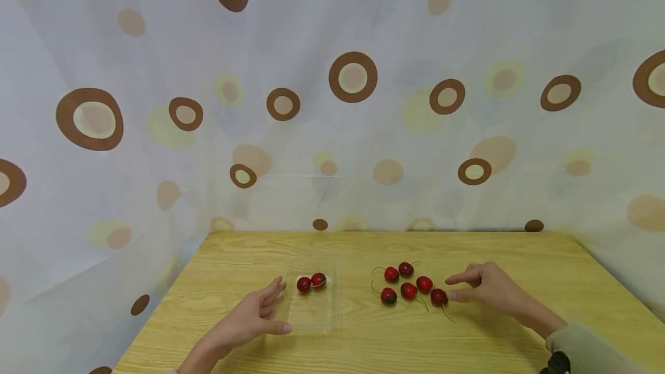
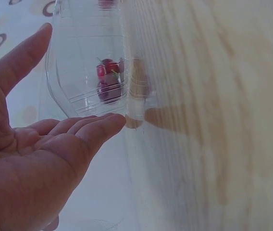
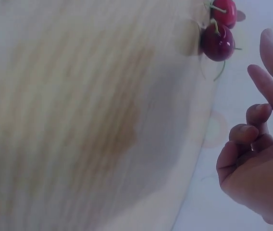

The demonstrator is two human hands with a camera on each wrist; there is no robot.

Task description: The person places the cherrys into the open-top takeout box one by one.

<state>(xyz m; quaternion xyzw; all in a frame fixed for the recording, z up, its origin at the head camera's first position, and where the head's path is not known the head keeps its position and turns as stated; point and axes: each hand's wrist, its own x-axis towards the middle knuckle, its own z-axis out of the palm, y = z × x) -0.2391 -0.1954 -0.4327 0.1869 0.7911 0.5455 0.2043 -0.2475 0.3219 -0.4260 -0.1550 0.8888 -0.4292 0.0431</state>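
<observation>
A clear plastic container (image 1: 317, 319) lies on the table with two dark red cherries (image 1: 311, 282) inside. My left hand (image 1: 248, 316) is at its left side, thumb and fingers spread apart around the near left corner. In the left wrist view the left fingertips (image 2: 117, 120) are right at the container's rim. My right hand (image 1: 493, 292) is beside the rightmost cherry (image 1: 439, 296), thumb and index finger stretched toward it with a gap between them. The right wrist view shows that hand's other fingers (image 3: 244, 134) curled in and nothing held.
Several more cherries with stems, among them a front-left cherry (image 1: 388, 296) and a back cherry (image 1: 406, 269), lie in a loose group right of the container. The wooden table (image 1: 234, 253) meets a patterned white curtain (image 1: 312, 149) at its back edge.
</observation>
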